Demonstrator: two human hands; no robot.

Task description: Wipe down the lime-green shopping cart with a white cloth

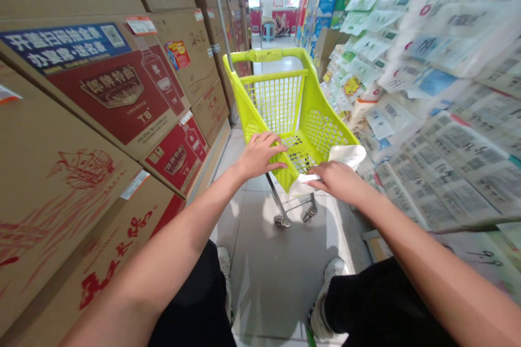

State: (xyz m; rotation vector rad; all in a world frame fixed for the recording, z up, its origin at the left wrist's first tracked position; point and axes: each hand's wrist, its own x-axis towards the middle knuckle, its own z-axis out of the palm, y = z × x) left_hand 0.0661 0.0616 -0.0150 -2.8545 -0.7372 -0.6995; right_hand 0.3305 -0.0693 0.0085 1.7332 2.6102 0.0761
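A lime-green plastic shopping cart (245, 111) stands in the aisle in front of me, its basket showing nothing inside. My left hand (264, 156) is closed over the cart's near left rim, with the fingers reaching to the inner side. At the near end, my right hand (338, 178) holds a white cloth (349, 155), which looks thin and is draped over the rim. Part of the cloth hangs below my fingers on the outside. Under the basket, metal legs end in caster wheels (283, 220).
Stacked cardboard cartons (118, 92) line the left side. Piled packs of paper tissue (439, 65) lean in on the right. Far down the aisle, a person (267, 5) in a white top is by a blue stool (268, 31). My feet straddle the tiled floor (272, 276).
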